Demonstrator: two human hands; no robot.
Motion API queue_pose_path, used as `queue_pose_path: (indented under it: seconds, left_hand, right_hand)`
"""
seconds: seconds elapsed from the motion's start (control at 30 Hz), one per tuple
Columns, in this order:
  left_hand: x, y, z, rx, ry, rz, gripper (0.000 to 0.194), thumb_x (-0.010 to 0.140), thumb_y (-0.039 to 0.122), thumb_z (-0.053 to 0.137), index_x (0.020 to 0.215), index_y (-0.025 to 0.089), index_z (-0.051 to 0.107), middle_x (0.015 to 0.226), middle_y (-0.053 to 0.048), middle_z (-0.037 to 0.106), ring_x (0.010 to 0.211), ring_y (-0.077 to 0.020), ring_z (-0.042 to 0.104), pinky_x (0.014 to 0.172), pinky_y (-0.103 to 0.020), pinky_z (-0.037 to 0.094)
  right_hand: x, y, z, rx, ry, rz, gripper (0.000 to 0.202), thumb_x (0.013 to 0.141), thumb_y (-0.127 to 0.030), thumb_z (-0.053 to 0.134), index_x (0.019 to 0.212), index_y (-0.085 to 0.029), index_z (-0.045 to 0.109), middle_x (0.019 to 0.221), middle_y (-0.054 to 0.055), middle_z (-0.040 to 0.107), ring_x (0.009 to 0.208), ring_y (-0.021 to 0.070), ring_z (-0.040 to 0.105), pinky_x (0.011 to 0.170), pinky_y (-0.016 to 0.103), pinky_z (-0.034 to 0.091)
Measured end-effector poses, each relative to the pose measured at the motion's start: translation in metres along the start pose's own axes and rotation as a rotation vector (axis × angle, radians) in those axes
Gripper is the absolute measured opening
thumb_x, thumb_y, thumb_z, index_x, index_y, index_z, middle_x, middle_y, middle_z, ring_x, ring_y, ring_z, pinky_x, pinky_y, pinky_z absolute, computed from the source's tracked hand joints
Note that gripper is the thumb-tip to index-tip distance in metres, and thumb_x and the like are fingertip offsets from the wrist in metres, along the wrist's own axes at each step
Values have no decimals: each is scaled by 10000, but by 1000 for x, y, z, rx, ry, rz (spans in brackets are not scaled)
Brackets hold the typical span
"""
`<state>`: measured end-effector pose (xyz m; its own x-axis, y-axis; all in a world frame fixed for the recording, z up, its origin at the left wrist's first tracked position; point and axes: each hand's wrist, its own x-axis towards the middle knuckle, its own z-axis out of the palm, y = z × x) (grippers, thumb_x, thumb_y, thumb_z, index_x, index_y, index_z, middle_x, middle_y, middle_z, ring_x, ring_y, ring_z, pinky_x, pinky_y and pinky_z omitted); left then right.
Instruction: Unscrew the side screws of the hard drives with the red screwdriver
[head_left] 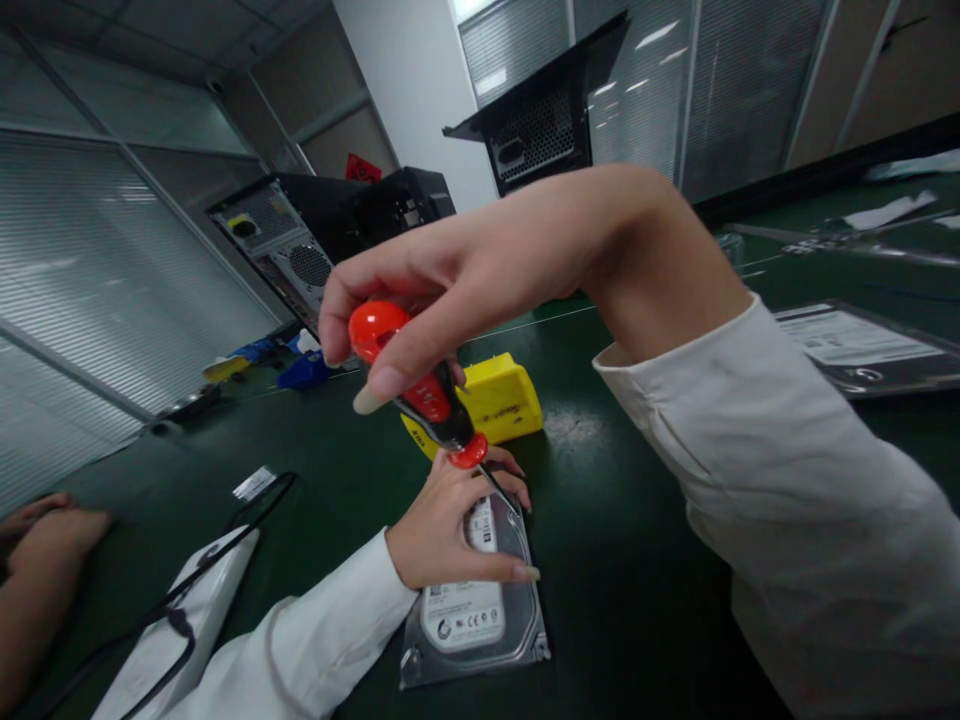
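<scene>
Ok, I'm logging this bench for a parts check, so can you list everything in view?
silver hard drive with white label: 1, silver and white, flat on the green table under the left hand
red-and-black screwdriver: 1, red and black, tip down at the drive
yellow plastic box: 1, yellow, behind the drive
green table: 1, dark green
black computer cases: 3, black, at the far edge
white device with black cable: 1, near left
another person's arm: 1, far left
left hand: on the drive
right hand: gripping the screwdriver handle
</scene>
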<state>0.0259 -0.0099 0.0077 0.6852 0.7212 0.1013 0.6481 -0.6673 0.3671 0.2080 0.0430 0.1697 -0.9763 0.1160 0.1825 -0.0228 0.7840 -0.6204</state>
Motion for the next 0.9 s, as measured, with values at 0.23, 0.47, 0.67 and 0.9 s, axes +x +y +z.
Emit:
queue_pose_path:
  seconds: [0.23,0.47,0.67,0.9]
  left_hand:
    - [-2,1,1,-6,-11,-16,527,574,549,749,989,250,624,1148,-42,527,1112,-262,464,969,-408,289]
    - [0,2,0,-2,-18,-19,534,572,559,746,991,251,626,1148,-43,533,1107,-270,467,956,-414,294]
    - [2,2,-1,-21,-16,-15,543,566,557,750,987,237,627,1136,-50,540,1096,-263,471,943,-400,325]
    - [2,1,0,-22,-25,-20,542,568,556,750,992,244,623,1142,-44,537,1103,-259,467,944,-394,323]
  right_hand:
    - [-6,6,-2,100,-59,-150,374,844,-69,524,1210,-62,444,1119,48,553,934,139,599,774,283,557]
    - [-2,3,-3,-8,-86,-85,219,903,-231,482,1068,-91,518,974,9,581,811,80,584,658,173,533]
    - [0,-2,-3,-92,-109,-63,255,884,-321,509,946,-81,568,884,-2,586,805,73,592,677,150,516]
    - [-1,2,3,51,-33,-27,263,826,-170,572,1059,-82,489,938,3,605,893,128,621,736,247,556]
